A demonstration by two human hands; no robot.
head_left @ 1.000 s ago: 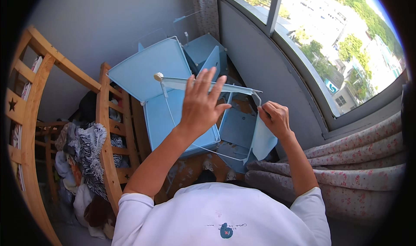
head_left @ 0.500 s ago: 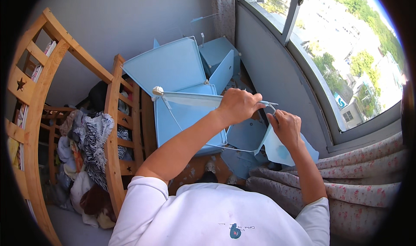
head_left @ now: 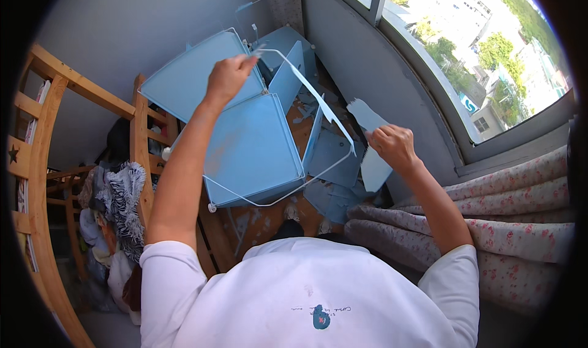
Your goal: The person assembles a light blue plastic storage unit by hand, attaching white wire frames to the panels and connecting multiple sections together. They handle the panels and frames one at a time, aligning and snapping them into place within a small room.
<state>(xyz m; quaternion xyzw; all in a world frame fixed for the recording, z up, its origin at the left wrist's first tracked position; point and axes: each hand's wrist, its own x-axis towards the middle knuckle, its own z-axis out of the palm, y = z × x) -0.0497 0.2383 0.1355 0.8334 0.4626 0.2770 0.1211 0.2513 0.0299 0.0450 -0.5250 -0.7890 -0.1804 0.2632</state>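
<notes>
My left hand (head_left: 228, 79), fingers closed, grips a corner of a white wire frame (head_left: 326, 171) in front of the far cabinet panels. The bent frame loops right and back toward my body. A narrow, ragged strip of pale blue plastic (head_left: 311, 86) clings along its right side. In my closed right hand (head_left: 392, 144) is a broken pale blue plastic sheet (head_left: 372, 171) with a jagged upper end, apart from the frame. Below the frame stands a light blue box-shaped cabinet (head_left: 254, 149), with another blue panel (head_left: 199, 72) behind it.
Broken blue panels (head_left: 334, 155) and shards litter the brown floor (head_left: 260, 228). At left stands a wooden bunk bed frame (head_left: 52, 139) with piled clothes (head_left: 125, 195). The window (head_left: 429, 60) and a floral curtain (head_left: 508, 241) bound the right side.
My hands have moved apart: the left swung up and left with the frame's corner, the right down slightly. The plastic sheet has come away from the frame into my right hand.
</notes>
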